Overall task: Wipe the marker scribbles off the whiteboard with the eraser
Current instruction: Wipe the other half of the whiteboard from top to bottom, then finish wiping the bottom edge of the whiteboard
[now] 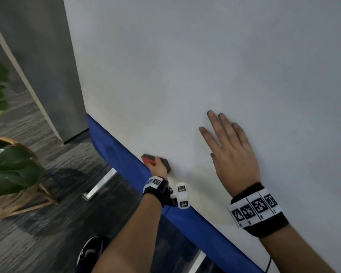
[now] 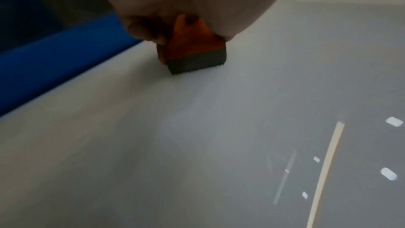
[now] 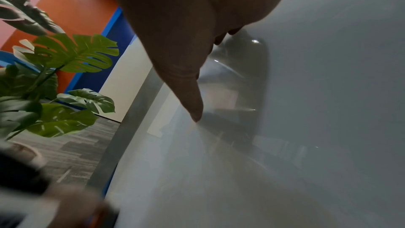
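Head view: a potted plant in a woven basket stand stands on the grey carpet at the left, well apart from the whiteboard, with a grey panel behind it. A blue band runs along the board's lower edge, and a dark shoe shows below the left arm. The left hand grips the eraser against the board just beside the blue band; the eraser's long axis runs roughly along that band. The right hand lies flat on the board with fingers straight and slightly spread, near the eraser but apart from it. No scribbles are visible on the white surface.

Left wrist view: the fingers curl round the eraser, orange back outward, dark felt face on the board. Faint streaks and light reflections show on the board.

Right wrist view: one straight finger touches the glossy board; the plant stands at the left before an orange wall.
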### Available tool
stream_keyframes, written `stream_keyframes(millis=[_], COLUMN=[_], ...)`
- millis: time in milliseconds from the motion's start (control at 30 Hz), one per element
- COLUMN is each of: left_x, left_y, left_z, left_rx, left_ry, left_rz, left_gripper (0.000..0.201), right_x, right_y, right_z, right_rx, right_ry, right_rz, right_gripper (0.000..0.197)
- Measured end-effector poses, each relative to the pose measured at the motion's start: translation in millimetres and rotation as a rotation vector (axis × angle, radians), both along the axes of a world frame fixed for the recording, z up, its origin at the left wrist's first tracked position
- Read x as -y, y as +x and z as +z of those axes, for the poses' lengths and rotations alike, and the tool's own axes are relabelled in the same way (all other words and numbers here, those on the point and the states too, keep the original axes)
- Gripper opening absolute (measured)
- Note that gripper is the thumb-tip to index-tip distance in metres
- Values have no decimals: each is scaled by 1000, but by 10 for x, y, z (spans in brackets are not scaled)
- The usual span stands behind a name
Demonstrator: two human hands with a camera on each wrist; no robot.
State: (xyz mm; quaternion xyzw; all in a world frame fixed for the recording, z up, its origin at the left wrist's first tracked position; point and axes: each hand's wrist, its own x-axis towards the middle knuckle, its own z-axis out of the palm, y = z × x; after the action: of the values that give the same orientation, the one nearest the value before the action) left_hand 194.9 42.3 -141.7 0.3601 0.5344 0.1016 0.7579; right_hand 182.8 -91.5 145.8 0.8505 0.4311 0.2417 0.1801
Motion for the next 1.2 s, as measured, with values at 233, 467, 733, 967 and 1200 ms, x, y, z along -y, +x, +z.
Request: stream_keyframes(millis=[233, 467, 733, 967, 1200], left_x=[-840, -424, 590, 1707, 2972], left_y=[-287, -700, -1109, -1206, -1435], left_z=[2241, 3469, 3842, 3910, 3952], left_rx=[462, 437, 712, 958, 1255], left_ry=[593, 1259, 1663, 1799, 1803], left_rz=[-26, -249, -168, -306, -743], left_gripper=[70, 80, 62, 59, 56], right_x=[350, 280, 770, 1588, 3147], right_y=[-107, -386, -1123, -1408, -1585], right_z=[141, 801, 1768, 1701, 1673], right_rx=[-160, -649, -1028, -995, -584], right_ry=[59, 907, 1563, 1972, 2203], right_rz=[44, 177, 172, -2, -204], right_gripper=[76, 50, 41, 80, 76])
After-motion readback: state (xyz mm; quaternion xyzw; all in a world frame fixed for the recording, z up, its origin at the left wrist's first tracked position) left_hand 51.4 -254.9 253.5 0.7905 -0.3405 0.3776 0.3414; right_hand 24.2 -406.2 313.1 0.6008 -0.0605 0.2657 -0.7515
